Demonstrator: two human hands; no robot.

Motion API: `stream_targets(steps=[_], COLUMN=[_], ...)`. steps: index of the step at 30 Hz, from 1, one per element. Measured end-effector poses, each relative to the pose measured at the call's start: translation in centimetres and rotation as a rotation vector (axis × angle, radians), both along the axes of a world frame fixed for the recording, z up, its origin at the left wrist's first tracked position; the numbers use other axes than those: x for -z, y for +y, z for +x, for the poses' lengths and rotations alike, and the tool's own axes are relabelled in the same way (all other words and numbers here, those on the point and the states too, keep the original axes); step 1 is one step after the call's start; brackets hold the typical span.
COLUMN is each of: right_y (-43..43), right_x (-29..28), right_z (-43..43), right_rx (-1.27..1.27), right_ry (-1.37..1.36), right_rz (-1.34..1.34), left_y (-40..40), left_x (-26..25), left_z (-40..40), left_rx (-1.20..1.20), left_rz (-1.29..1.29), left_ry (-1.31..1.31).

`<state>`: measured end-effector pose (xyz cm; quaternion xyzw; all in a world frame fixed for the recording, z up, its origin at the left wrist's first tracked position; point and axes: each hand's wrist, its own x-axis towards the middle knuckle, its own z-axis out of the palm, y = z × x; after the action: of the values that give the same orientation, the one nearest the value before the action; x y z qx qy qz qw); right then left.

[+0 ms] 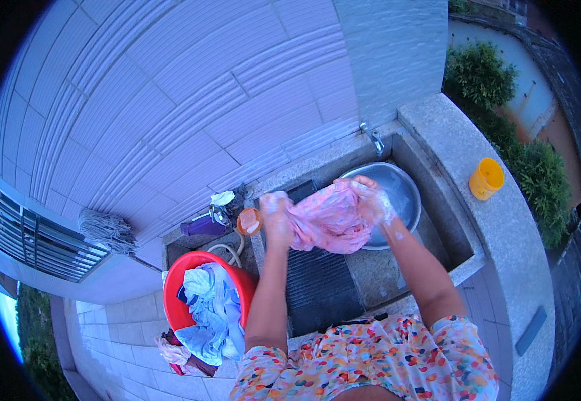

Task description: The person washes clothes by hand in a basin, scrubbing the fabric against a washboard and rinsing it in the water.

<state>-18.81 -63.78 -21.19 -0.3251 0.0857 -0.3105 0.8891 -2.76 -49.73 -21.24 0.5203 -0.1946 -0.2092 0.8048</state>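
Note:
Bunched pink patterned cloth [331, 218] stretches between my two hands, above a dark ribbed washboard slab [318, 285] set in a stone sink. My left hand [276, 215] grips its left end; motion blurs the fingers. At the upper right of the cloth, my right hand [373, 198] holds on, with white suds over the wrist and back of the hand. Partly behind the right hand and cloth, a round metal basin [405, 193] sits in the sink trough. Whitish liquid shows inside it.
Left of the slab stands a red bucket [177, 295] heaped with light blue clothes [207, 306]. An orange bowl [248, 221] with soap is beside my left hand. The tap [374, 138] juts over the trough. A yellow cup [486, 179] stands on the right ledge.

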Motion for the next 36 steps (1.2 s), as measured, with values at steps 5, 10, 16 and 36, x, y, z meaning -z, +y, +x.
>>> stream_targets(steps=[5,10,16,36], right_y=[0.5,4.8,4.9,-5.8], right_x=[5.8,9.2,10.0,5.9], right_z=[0.8,2.8,3.0,-2.5], right_rx=[-0.305,0.255,-0.158,0.479], right_ry=[-0.321,0.441,0.271,1.415], right_rz=[0.304,-0.851,0.138,-1.088], left_y=[-3.8,-4.9,-4.1,1.1], left_x=[-4.4,1.8,7.1,-0.8], left_z=[-13.6,-8.4,-8.3,-0.9], left_rx=[0.195,-0.219,-0.123,0.56], left_rz=[0.499,0.685,0.474,1.098], left_ry=[-1.053,-1.275,-1.038,-1.511])
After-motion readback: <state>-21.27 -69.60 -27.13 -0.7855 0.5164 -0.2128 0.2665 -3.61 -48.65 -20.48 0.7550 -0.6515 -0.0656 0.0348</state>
